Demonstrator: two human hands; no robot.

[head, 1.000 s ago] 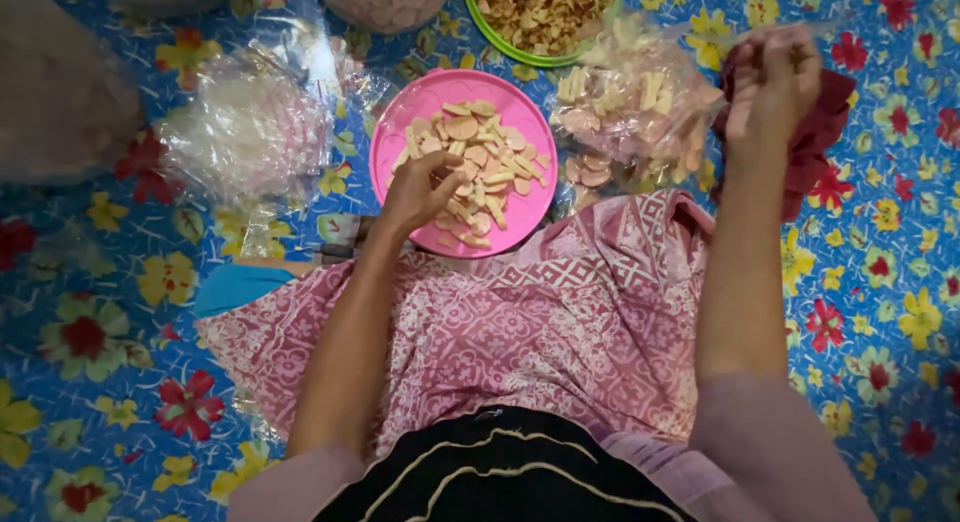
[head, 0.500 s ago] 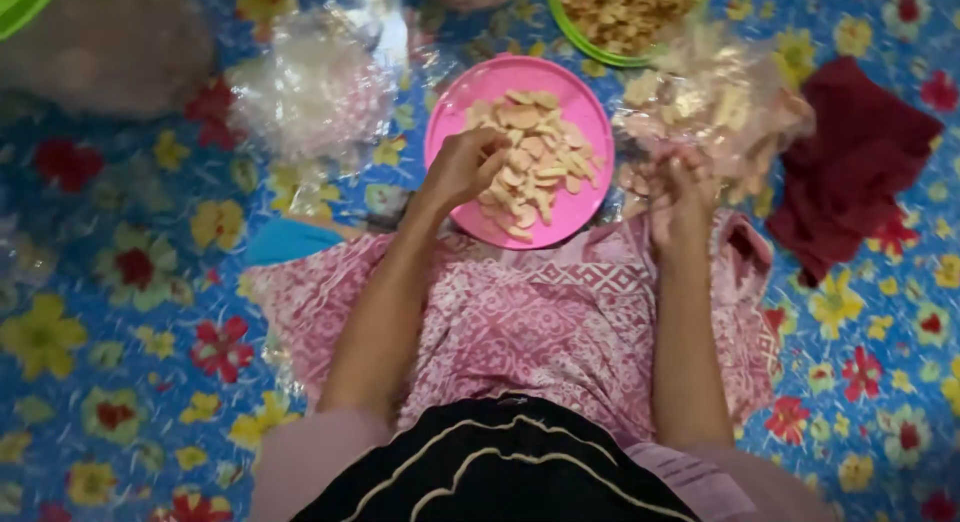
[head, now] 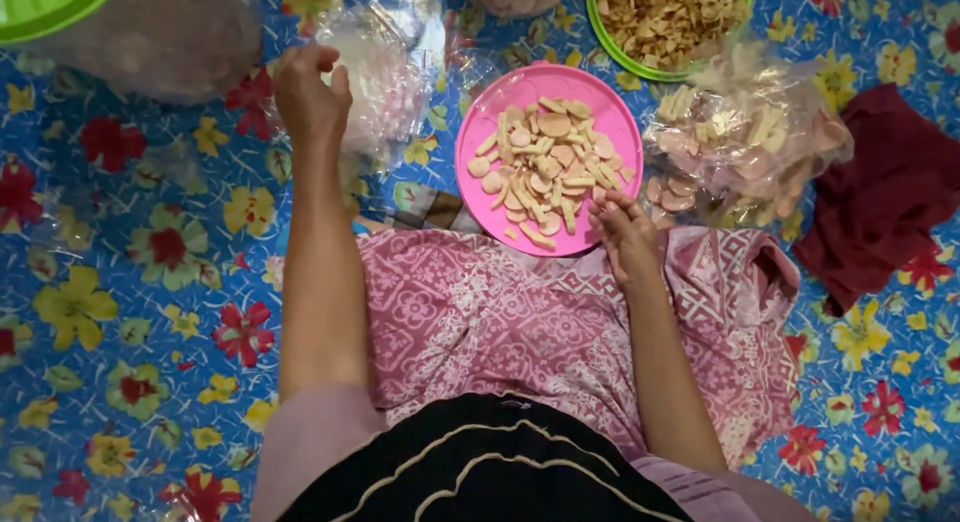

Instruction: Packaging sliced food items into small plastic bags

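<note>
Blue flowered mat [head: 120,312] is covering the whole floor, everything sitting on it. Pink patterned cloth [head: 520,322] is lying over the person's lap, reaching up to the pink plate. Dark red cloth [head: 880,202] is bunched at the right edge. Grey sack [head: 160,42] is sitting top left, a green rim [head: 40,2] poking in above it. Green bowl [head: 665,22] of crackers is sitting top centre-right, just behind a clear bag [head: 750,147] already filled with crackers. Pink plate [head: 550,157] is holding a loose pile of pale crackers [head: 545,167], just beyond the lap cloth.

Change since a second ago: left hand [head: 310,97] was picking in the plate; now it is out on the left, touching the stack of empty clear bags [head: 385,77], fingers curled in a narrow pinch on plastic, whether a bag is actually lifted I cannot tell. Right hand [head: 625,232] was far out over the red cloth, then at the filled bag; now it is resting at the plate's near rim, fingers loosely together, tips touching crackers at the edge, holding nothing that I can see.

Reading: hands are swapping roles, left going for a bag, right taking over at the crackers. Looks like a fresh bag getting started, the filled one set aside. Crackers are mostly still on the plate.
</note>
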